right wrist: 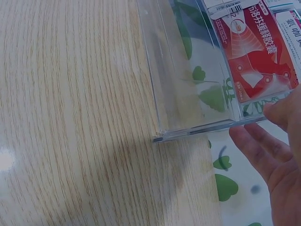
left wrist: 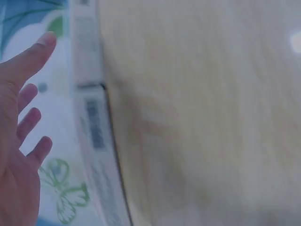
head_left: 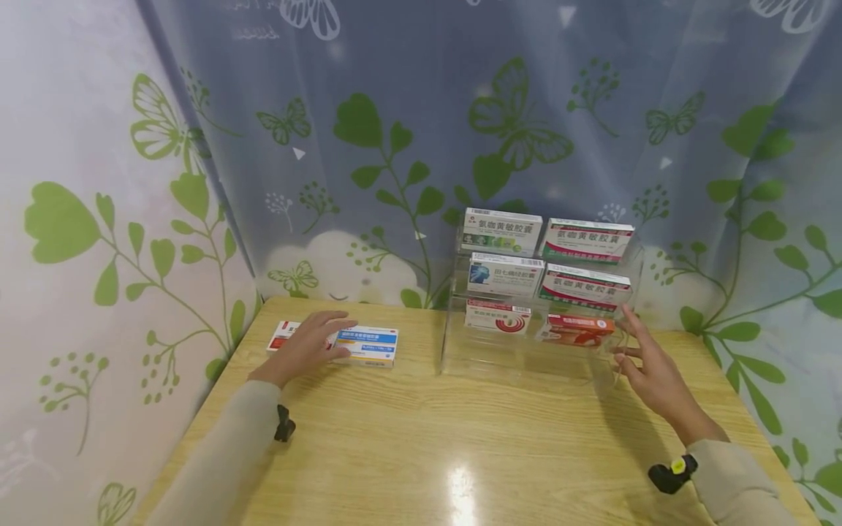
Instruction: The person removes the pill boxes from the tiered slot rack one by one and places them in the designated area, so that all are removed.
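My left hand (head_left: 308,347) hovers over two medicine boxes lying at the table's back left, fingers loosely extended and holding nothing. One is a blue-and-white medicine box (head_left: 376,343); the other, a red-and-white medicine box (head_left: 281,334), is partly hidden by that hand. Across the table, my right hand (head_left: 654,372) is at the right side of a clear display rack (head_left: 454,358). Its extended fingers (right wrist: 256,146) lie along the outside of the side wall, with the thumb over the inner side. Close by, a red medicine box (right wrist: 256,49) leans in the lowest tier.
The rack holds several medicine boxes in three tiers, among them a green-and-white box (head_left: 503,232) and a white box with a red spiral (head_left: 498,318). A patterned curtain (head_left: 395,161) hangs behind the wooden table (head_left: 408,446) and at both sides.
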`<state>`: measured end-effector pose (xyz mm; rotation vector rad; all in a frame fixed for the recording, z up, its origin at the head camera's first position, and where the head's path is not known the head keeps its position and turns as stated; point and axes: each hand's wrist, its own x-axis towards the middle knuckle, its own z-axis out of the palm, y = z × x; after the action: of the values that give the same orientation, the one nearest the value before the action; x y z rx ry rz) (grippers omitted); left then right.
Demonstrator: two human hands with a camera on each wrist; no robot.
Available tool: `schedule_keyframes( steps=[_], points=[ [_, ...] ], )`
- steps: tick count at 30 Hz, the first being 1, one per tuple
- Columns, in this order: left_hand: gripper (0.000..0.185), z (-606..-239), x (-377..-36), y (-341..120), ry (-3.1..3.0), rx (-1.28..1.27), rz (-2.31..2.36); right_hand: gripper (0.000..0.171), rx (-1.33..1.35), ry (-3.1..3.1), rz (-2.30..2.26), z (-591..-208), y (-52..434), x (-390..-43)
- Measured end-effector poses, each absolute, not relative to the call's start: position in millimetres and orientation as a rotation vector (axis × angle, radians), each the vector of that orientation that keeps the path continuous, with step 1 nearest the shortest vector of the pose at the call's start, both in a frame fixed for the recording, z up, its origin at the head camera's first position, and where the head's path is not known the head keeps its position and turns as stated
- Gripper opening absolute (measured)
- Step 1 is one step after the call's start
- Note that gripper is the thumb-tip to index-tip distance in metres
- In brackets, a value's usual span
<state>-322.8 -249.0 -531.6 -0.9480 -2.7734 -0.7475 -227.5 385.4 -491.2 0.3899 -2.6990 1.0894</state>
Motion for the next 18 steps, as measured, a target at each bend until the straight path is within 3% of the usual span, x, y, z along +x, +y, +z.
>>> schedule_keyframes(
  steps=[18],
  points=[
    [0.048,-464,-333,-136,-2.637,-0.951,-1.091,0.097,0.403,-2.698,1.091,-492,386,-228]
  ],
)
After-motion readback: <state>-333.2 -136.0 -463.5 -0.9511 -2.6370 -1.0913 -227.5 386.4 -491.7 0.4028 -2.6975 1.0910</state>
